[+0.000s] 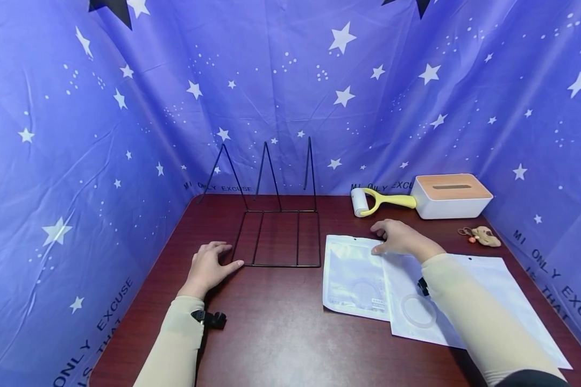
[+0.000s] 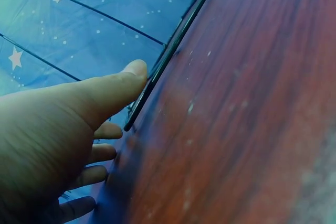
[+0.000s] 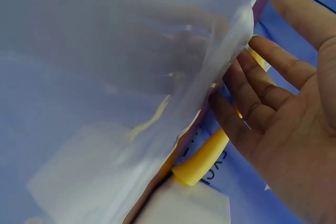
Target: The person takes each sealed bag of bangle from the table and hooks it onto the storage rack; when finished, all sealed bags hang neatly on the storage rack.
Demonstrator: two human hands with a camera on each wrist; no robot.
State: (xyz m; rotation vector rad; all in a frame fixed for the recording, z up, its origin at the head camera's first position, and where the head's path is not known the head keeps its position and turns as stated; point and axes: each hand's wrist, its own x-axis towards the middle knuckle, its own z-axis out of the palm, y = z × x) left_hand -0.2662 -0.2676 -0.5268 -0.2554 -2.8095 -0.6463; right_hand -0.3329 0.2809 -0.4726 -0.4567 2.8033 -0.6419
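Observation:
A black wire rack (image 1: 297, 239) with several pointed uprights stands on the table. At its front left corner is my left hand (image 1: 208, 271), thumb reaching to the front bar and fingers loosely extended along the side. The left wrist view shows the thumb (image 2: 118, 87) against the bar (image 2: 170, 51). My right hand (image 1: 404, 239) hovers at the top edges of two overlapping zip bags, a smaller one (image 1: 353, 279) and a larger white one (image 1: 404, 279). In the right wrist view its relaxed fingers (image 3: 275, 61) lie along a shiny bag edge (image 3: 105, 77).
Behind the bags lies a lint roller (image 1: 360, 202) with a yellow handle, its end near a white tissue box (image 1: 445, 207) with a wooden lid. A small beige charm (image 1: 485, 236) lies at the right. Blue star-printed cloth (image 1: 271, 70) hangs around the table.

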